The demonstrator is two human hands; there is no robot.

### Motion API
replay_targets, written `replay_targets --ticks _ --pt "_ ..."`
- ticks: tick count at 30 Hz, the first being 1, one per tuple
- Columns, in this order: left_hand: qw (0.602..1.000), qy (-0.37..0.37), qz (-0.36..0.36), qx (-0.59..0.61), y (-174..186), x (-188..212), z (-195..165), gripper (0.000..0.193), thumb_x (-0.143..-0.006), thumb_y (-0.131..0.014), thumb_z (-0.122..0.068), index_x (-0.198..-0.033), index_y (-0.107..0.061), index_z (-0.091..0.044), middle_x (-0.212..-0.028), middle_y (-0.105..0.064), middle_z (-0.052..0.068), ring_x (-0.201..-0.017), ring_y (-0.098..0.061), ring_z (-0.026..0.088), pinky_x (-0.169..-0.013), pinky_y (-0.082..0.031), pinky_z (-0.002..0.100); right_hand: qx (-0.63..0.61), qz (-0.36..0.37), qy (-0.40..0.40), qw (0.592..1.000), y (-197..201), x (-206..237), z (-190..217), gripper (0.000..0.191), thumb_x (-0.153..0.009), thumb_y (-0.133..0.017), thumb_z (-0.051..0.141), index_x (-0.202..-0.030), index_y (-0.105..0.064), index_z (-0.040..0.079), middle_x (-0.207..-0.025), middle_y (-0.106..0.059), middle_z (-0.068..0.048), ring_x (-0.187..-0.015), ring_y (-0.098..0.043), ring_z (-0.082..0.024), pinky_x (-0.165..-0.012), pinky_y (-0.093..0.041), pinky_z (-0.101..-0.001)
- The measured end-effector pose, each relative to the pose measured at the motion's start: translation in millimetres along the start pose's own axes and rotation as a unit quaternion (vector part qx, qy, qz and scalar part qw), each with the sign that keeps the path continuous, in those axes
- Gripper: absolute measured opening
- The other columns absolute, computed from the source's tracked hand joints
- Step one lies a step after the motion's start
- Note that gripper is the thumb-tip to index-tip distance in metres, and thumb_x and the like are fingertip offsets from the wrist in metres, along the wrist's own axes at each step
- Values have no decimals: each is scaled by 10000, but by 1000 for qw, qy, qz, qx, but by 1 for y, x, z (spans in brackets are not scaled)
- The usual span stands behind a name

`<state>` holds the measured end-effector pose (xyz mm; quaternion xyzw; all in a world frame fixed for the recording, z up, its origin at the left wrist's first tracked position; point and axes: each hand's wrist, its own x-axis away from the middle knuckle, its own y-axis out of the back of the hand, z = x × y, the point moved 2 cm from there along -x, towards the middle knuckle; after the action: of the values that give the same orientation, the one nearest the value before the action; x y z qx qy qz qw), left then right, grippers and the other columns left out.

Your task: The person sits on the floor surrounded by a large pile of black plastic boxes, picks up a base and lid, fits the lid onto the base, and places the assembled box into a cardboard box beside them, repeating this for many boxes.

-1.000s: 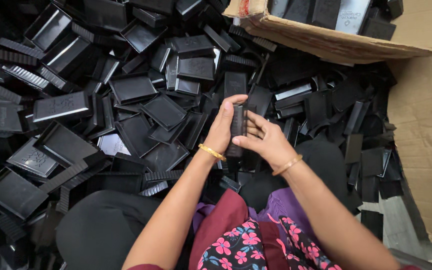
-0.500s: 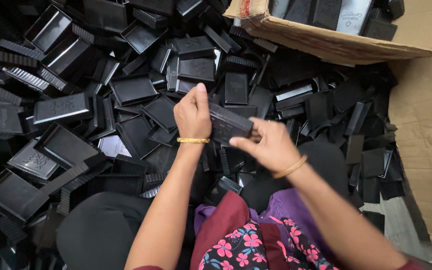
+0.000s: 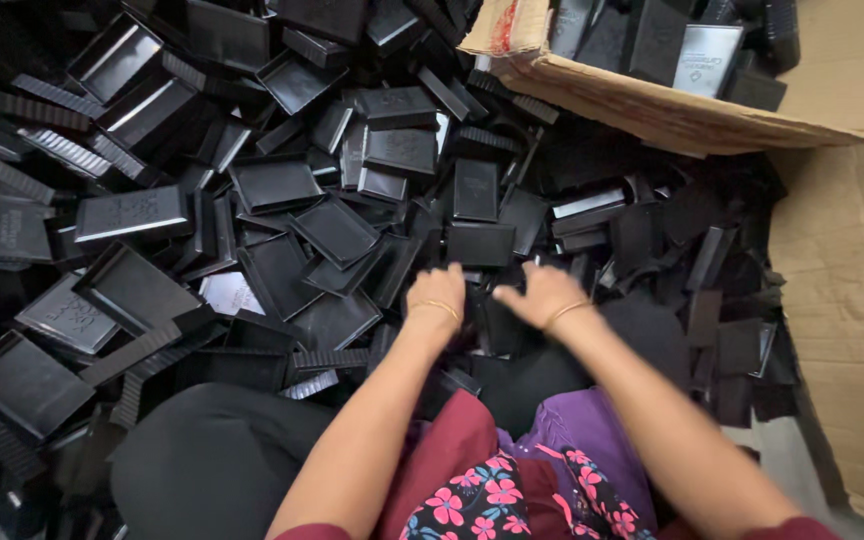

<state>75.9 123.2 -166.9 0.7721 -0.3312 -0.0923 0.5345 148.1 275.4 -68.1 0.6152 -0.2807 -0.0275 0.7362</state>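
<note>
A heap of black plastic lids and shallow trays (image 3: 337,230) lies in front of me. My left hand (image 3: 437,298) and my right hand (image 3: 544,296) are low on the near edge of the heap, close together with their backs up. Each wrist has a thin gold bangle. The fingers of both hands curl down among the black pieces and are blurred, so what they grip is hidden. A small black piece (image 3: 500,328) shows between the two hands.
A cardboard box (image 3: 652,105) holding more black pieces stands at the back right. Flat brown cardboard (image 3: 842,300) covers the floor on the right. My knee in black cloth (image 3: 212,460) and flowered clothing (image 3: 492,490) are below the hands.
Both hands held a black piece up between them a second ago. They have since dropped towards me onto the near edge of the heap, and the piece is no longer raised.
</note>
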Motion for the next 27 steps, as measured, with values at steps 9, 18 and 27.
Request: replay_targets --ticks 9,18,27 --pt "755 25 -42 654 101 -16 51 413 -805 -596 -12 -1214 -655 15 -1062 -696 130 -928 -631 218 -830 -525 334 5 -51 -122 991 -33 6 6 726 -661 -841 537 -1235 -572 184 -1228 -566 -195 -1130 -565 -392 -901 -499 -546" --pt "409 -140 -18 901 157 7 19 553 -967 -558 -309 -1489 -436 -172 -1270 -639 113 -1131 -654 257 -974 -563 431 -651 -54 34 757 43 10 -5 320 -894 -810 182 -1093 -618 21 -1015 -674 -56 -928 -656 -142 -830 -539 -322" --pt "531 -86 -39 842 145 12 -6 585 -1061 -398 -560 -1514 -429 -190 -1218 -613 71 -1067 -641 190 -927 -570 370 -606 -117 105 780 69 54 102 670 -801 -828 62 -1389 -509 61 -1179 -696 -113 -1048 -705 -146 -918 -594 -305"
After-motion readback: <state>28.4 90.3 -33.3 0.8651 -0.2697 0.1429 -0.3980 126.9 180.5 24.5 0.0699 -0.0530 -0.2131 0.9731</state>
